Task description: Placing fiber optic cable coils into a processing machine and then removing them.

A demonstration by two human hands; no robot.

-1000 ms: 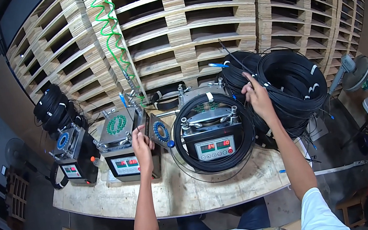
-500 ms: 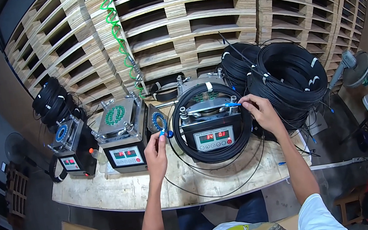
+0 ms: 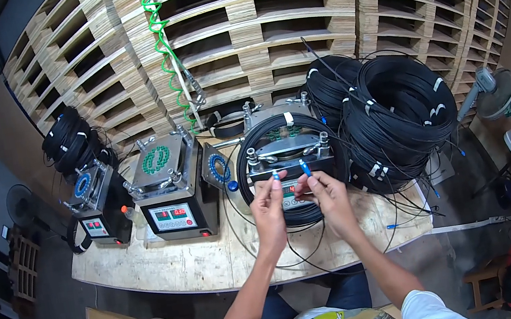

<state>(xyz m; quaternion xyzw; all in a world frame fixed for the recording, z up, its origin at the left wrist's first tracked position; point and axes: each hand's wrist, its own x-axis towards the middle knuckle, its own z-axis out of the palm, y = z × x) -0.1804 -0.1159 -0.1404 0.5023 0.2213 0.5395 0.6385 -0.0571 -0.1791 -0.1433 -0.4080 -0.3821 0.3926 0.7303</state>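
And I've drawn them in: left hand (image 3: 268,209) pinched round one blue plug (image 3: 276,175), right hand (image 3: 331,198) pinched round a second plug (image 3: 305,167), both now upright, just apart.

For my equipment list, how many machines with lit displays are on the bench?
3: the small machine at left, the middle machine, and the right machine, partly hidden by the left hand and right hand.
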